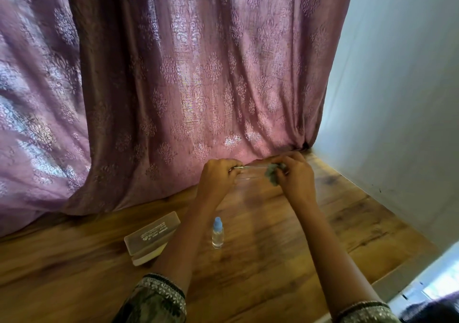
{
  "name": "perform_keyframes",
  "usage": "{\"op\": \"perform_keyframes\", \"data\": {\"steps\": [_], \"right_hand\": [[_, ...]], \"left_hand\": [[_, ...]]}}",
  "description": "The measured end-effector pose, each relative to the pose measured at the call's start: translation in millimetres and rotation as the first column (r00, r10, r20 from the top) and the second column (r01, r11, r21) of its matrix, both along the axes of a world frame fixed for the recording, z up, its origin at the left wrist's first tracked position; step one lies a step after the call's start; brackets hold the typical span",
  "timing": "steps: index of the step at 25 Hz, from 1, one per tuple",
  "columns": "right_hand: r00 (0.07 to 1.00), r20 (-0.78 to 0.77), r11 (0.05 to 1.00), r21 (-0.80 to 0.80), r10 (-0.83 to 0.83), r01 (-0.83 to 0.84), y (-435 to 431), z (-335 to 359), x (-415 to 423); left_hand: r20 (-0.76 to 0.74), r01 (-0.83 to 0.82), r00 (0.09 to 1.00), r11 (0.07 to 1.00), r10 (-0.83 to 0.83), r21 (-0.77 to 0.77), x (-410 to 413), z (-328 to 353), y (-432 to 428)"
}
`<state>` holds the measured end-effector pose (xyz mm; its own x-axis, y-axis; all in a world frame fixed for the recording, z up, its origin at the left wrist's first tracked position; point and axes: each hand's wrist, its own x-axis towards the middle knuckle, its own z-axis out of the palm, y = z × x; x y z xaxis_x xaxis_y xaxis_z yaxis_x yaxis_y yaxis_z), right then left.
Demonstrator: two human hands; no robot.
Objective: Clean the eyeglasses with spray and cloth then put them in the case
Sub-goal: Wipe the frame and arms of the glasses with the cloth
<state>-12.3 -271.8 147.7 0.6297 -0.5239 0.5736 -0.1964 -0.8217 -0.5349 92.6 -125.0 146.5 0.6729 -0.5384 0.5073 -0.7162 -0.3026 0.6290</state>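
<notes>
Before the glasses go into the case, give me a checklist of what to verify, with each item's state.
1. Glasses held by left hand: ok.
2. Cloth on the lens in right hand: ok.
3. Lenses clean: cannot tell, too blurred.
4. Case open to receive them: not ok, its lid looks down.
5. Spray bottle upright, capped, clear of the case: ok.
6. Temples folded: cannot tell.

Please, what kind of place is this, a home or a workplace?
Probably a room in a home. A patterned purple curtain hangs down to a wooden surface beside a plain pale wall, and nothing in view suggests a workshop or shop.
</notes>
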Motion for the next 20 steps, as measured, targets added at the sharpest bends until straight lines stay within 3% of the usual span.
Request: {"op": "perform_keyframes", "data": {"steps": [3,9,16,20], "right_hand": [[0.999,0.010,0.999,-0.004,-0.037,0.037,5.8,2.2,3.6],[0.987,0.003,0.981,-0.111,0.162,-0.161,40.1,5.4,16.3],[0.999,0.035,0.999,-0.052,0.000,0.002,11.3,17.6,8.2],[0.994,0.007,0.984,-0.146,0.106,-0.104,50.3,12.2,22.5]], "left_hand": [[0.010,-0.006,1.000,1.000,0.007,-0.019,-1.6,1.8,0.5],[0.077,-0.032,0.996,0.999,0.032,0.007,0.5,5.4,4.6],[0.025,-0.026,0.999,0.996,0.028,-0.084,3.5,6.4,11.3],[0.066,-0.018,0.998,0.999,0.021,-0.044,5.2,7.9,14.5]]}}
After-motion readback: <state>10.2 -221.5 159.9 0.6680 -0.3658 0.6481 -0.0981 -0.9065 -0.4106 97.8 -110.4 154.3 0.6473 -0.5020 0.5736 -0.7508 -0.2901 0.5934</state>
